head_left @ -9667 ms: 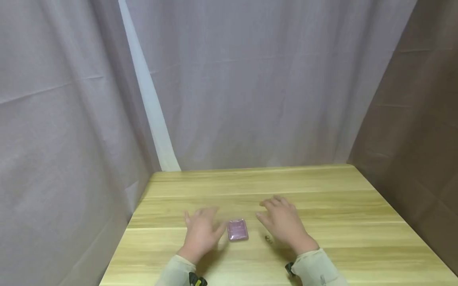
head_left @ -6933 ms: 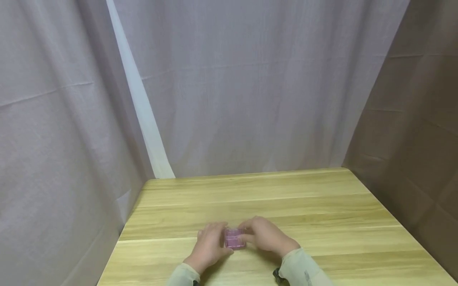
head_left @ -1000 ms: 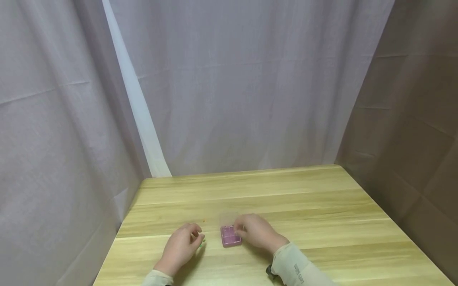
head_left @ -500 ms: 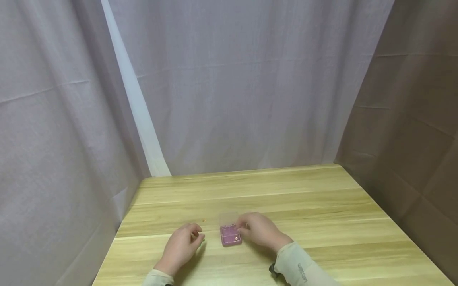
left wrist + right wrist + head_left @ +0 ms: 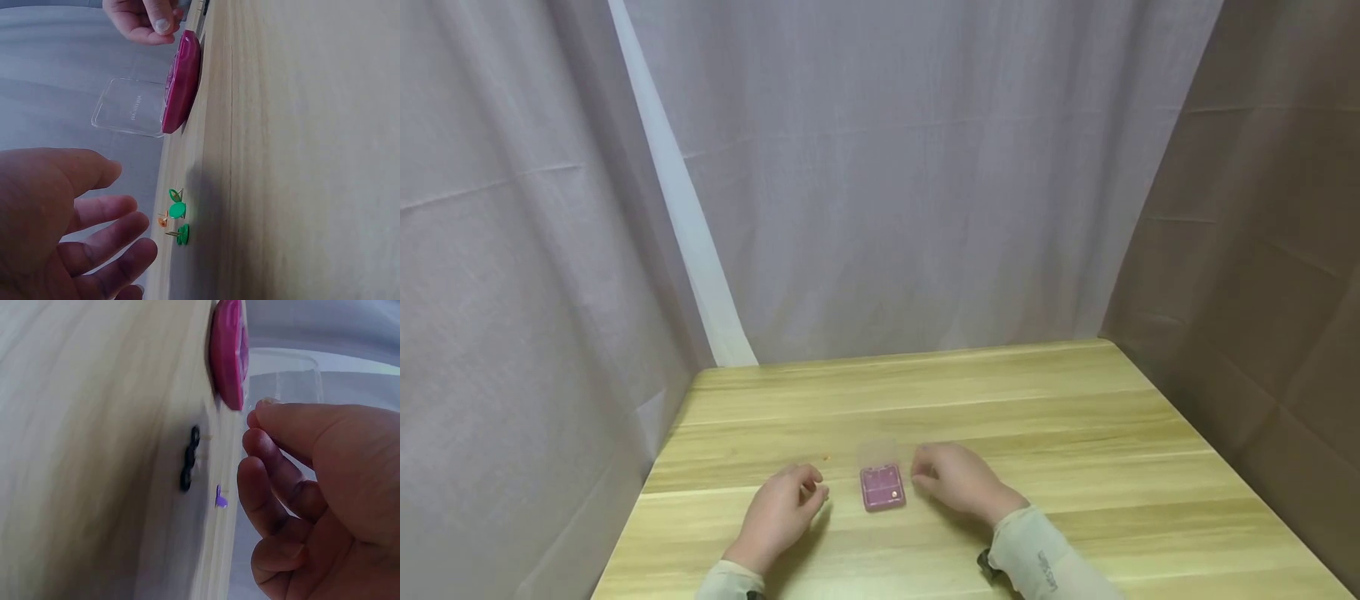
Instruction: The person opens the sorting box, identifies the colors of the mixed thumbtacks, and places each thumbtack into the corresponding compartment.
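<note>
A pink divided box (image 5: 872, 500) lies between my hands with its clear lid (image 5: 128, 112) swung up at the back. A small gold-looking tack (image 5: 894, 494) sits in its front right compartment. My left hand (image 5: 778, 510) hovers left of the box, fingers loosely bent and holding nothing. Beside its fingertips are several green thumbtacks (image 5: 178, 210) and an orange thumbtack (image 5: 163, 219). Just right of the box, my right hand (image 5: 962, 481) has its thumb close to the index finger, with nothing visible between them. Black thumbtacks (image 5: 190, 458) and a purple thumbtack (image 5: 221, 499) lie below it.
The wood-grain table (image 5: 1015, 400) carries everything. Grey curtains (image 5: 925, 208) hang behind it and at both sides, with a pale strip (image 5: 681, 192) at the back left.
The lid, shut earlier, now stands up. A tack has come into view in the front right compartment. My right hand has drawn back to the right from the box; my left hand stays put.
</note>
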A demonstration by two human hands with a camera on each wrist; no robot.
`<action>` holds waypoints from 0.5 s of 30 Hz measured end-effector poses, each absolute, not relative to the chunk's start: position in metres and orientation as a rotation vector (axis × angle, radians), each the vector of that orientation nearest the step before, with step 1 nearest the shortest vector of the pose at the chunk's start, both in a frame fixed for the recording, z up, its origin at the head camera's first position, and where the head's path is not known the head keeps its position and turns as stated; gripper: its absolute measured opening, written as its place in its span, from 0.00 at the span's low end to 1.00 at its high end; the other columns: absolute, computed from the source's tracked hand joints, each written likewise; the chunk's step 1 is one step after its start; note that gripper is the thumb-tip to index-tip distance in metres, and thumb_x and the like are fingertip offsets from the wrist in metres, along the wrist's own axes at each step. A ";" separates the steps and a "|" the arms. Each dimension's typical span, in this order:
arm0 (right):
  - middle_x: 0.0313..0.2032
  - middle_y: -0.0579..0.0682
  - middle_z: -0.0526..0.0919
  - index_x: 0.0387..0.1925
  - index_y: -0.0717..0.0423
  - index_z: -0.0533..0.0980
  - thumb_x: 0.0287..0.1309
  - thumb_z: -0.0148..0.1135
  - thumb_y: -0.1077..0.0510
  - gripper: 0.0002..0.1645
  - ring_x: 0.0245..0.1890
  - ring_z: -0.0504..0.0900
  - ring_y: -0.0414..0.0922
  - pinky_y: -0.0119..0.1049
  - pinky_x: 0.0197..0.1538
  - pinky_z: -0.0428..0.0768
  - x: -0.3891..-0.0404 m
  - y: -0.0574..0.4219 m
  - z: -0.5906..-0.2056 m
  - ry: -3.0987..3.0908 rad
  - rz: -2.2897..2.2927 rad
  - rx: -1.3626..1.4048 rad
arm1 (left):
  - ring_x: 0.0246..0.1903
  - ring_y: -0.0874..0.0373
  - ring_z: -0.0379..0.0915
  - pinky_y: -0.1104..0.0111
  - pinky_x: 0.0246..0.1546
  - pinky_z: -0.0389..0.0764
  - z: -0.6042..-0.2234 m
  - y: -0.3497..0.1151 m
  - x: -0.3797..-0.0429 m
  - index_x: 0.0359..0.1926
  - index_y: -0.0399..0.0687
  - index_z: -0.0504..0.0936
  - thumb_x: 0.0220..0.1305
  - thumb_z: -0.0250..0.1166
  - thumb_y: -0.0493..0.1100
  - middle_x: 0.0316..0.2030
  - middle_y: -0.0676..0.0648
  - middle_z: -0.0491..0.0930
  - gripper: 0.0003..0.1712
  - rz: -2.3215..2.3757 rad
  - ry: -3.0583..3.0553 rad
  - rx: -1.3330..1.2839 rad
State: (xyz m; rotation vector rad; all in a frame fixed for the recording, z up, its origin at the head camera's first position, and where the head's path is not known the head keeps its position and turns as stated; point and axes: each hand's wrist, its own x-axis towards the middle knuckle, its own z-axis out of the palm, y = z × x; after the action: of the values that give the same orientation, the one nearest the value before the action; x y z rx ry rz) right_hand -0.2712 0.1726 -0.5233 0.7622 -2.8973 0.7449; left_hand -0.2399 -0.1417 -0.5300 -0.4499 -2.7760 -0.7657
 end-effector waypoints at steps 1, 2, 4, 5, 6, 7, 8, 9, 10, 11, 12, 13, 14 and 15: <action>0.32 0.33 0.83 0.32 0.39 0.81 0.59 0.66 0.48 0.03 0.34 0.77 0.35 0.45 0.42 0.81 -0.271 0.175 -0.523 -2.899 0.726 0.759 | 0.29 0.65 0.72 0.62 0.34 0.79 -0.530 -0.141 -0.240 0.41 0.51 0.83 0.61 0.68 0.51 0.33 0.54 0.82 0.12 -0.765 -2.776 -0.452; 0.32 0.33 0.83 0.31 0.38 0.81 0.59 0.66 0.47 0.03 0.34 0.77 0.35 0.45 0.42 0.81 -0.271 0.177 -0.523 -2.901 0.710 0.759 | 0.29 0.65 0.72 0.61 0.34 0.79 -0.530 -0.141 -0.240 0.41 0.51 0.83 0.60 0.68 0.51 0.33 0.54 0.82 0.12 -0.767 -2.777 -0.453; 0.30 0.33 0.83 0.29 0.37 0.81 0.59 0.66 0.48 0.03 0.32 0.77 0.35 0.45 0.41 0.81 -0.271 0.181 -0.523 -2.908 0.699 0.752 | 0.29 0.65 0.73 0.61 0.34 0.79 -0.529 -0.141 -0.240 0.41 0.51 0.83 0.60 0.68 0.51 0.33 0.54 0.82 0.12 -0.770 -2.777 -0.454; 0.30 0.33 0.82 0.28 0.37 0.81 0.59 0.66 0.48 0.04 0.32 0.77 0.35 0.45 0.41 0.81 -0.270 0.183 -0.522 -2.910 0.698 0.753 | 0.29 0.65 0.73 0.61 0.34 0.79 -0.529 -0.140 -0.240 0.41 0.51 0.83 0.60 0.68 0.51 0.33 0.54 0.82 0.12 -0.773 -2.777 -0.454; 0.29 0.32 0.82 0.28 0.36 0.81 0.59 0.66 0.48 0.04 0.31 0.77 0.34 0.45 0.41 0.81 -0.270 0.185 -0.522 -2.914 0.695 0.754 | 0.29 0.65 0.73 0.61 0.34 0.79 -0.529 -0.140 -0.240 0.41 0.51 0.83 0.60 0.68 0.51 0.33 0.54 0.82 0.11 -0.775 -2.777 -0.453; 0.28 0.32 0.81 0.27 0.35 0.80 0.58 0.66 0.48 0.05 0.31 0.76 0.34 0.45 0.41 0.81 -0.270 0.187 -0.522 -2.920 0.695 0.757 | 0.29 0.65 0.73 0.61 0.34 0.79 -0.529 -0.140 -0.240 0.41 0.51 0.83 0.60 0.68 0.51 0.33 0.54 0.82 0.11 -0.778 -2.776 -0.453; 0.28 0.31 0.81 0.27 0.35 0.80 0.58 0.66 0.48 0.05 0.31 0.76 0.34 0.45 0.41 0.81 -0.269 0.188 -0.522 -2.927 0.705 0.759 | 0.29 0.65 0.73 0.61 0.34 0.79 -0.529 -0.140 -0.240 0.41 0.52 0.83 0.60 0.68 0.51 0.33 0.54 0.82 0.11 -0.777 -2.775 -0.451; 0.28 0.31 0.81 0.27 0.35 0.81 0.58 0.66 0.47 0.05 0.31 0.76 0.34 0.46 0.42 0.81 -0.269 0.190 -0.522 -2.932 0.708 0.760 | 0.29 0.65 0.73 0.61 0.33 0.79 -0.529 -0.140 -0.240 0.40 0.52 0.83 0.60 0.68 0.50 0.32 0.54 0.82 0.11 -0.777 -2.775 -0.451; 0.28 0.31 0.81 0.27 0.34 0.81 0.57 0.67 0.47 0.05 0.31 0.76 0.33 0.46 0.42 0.81 -0.268 0.191 -0.522 -2.936 0.709 0.763 | 0.29 0.65 0.73 0.61 0.33 0.79 -0.529 -0.140 -0.240 0.40 0.52 0.83 0.60 0.68 0.50 0.32 0.54 0.82 0.11 -0.775 -2.776 -0.450; 0.28 0.30 0.81 0.27 0.34 0.81 0.56 0.67 0.46 0.04 0.32 0.76 0.33 0.47 0.43 0.81 -0.267 0.192 -0.522 -2.940 0.705 0.765 | 0.29 0.65 0.73 0.62 0.33 0.79 -0.529 -0.140 -0.240 0.40 0.52 0.83 0.60 0.68 0.50 0.32 0.55 0.82 0.10 -0.775 -2.777 -0.447; 0.27 0.30 0.81 0.27 0.34 0.81 0.56 0.68 0.45 0.04 0.32 0.76 0.33 0.46 0.43 0.81 -0.267 0.193 -0.522 -2.944 0.700 0.766 | 0.29 0.65 0.73 0.62 0.33 0.79 -0.529 -0.140 -0.240 0.40 0.52 0.83 0.60 0.68 0.50 0.32 0.55 0.82 0.10 -0.774 -2.778 -0.447; 0.27 0.30 0.80 0.27 0.34 0.81 0.55 0.69 0.44 0.04 0.32 0.76 0.34 0.46 0.42 0.81 -0.266 0.194 -0.522 -2.946 0.698 0.770 | 0.28 0.66 0.72 0.62 0.33 0.78 -0.529 -0.140 -0.240 0.40 0.53 0.83 0.60 0.68 0.51 0.32 0.55 0.82 0.10 -0.773 -2.778 -0.446; 0.27 0.30 0.80 0.27 0.34 0.81 0.54 0.69 0.43 0.05 0.31 0.76 0.34 0.45 0.41 0.81 -0.265 0.195 -0.523 -2.950 0.695 0.773 | 0.28 0.65 0.72 0.62 0.33 0.78 -0.529 -0.140 -0.240 0.40 0.53 0.83 0.60 0.68 0.51 0.32 0.56 0.82 0.10 -0.774 -2.779 -0.445; 0.26 0.30 0.80 0.27 0.33 0.81 0.53 0.70 0.43 0.05 0.30 0.75 0.34 0.44 0.40 0.80 -0.264 0.196 -0.523 -2.953 0.687 0.779 | 0.28 0.65 0.72 0.62 0.33 0.78 -0.529 -0.140 -0.240 0.40 0.53 0.83 0.60 0.68 0.50 0.32 0.56 0.82 0.10 -0.774 -2.778 -0.446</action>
State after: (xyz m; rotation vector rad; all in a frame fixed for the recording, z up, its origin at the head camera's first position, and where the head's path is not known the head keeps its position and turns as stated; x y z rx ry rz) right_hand -0.2641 0.1959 -0.5228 0.7790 -2.9534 0.6873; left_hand -0.2395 -0.1399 -0.5294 -0.4455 -2.7782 -0.7741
